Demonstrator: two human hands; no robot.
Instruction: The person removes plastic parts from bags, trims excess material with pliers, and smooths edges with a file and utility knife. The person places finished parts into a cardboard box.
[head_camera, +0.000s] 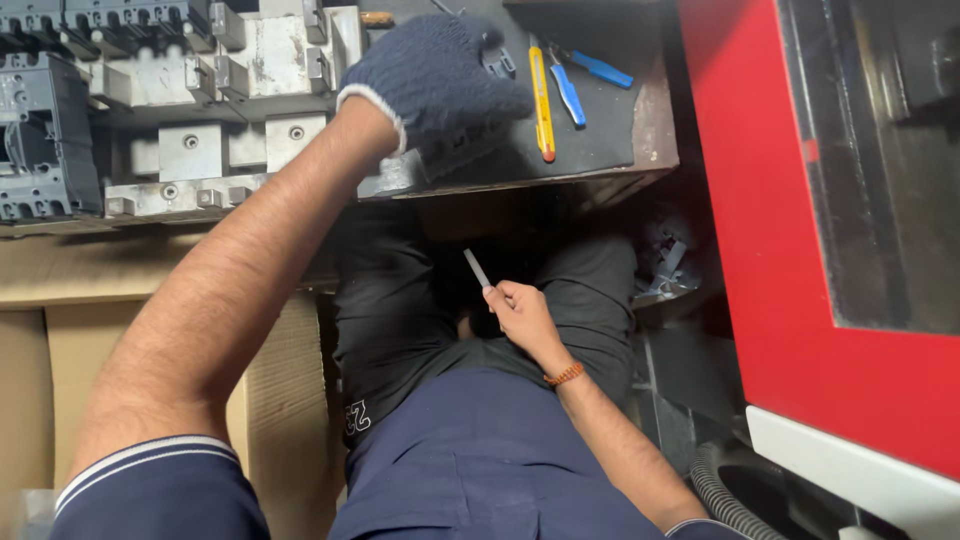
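Head view: left hand (435, 85) in dark knit glove, fingers curled down, pressing on grey metal part (400, 175) at workbench (600, 150) edge. Right hand (520, 315) bare, low over lap, fingertips pinching small pale rod (476, 268). Yellow and blue tools (560, 90) just beside glove.

This is a workshop or small factory floor. A worn dark workbench (610, 150) carries grey metal blocks (250, 70), dark grey breaker-like units (40, 130) and hand tools: a yellow-handled tool (542, 105) and blue-handled pliers (585, 80). A large red machine housing (790, 250) stands close alongside, with a ribbed grey hose (725, 500) below it and cardboard boxes (60, 350) stacked under the bench.
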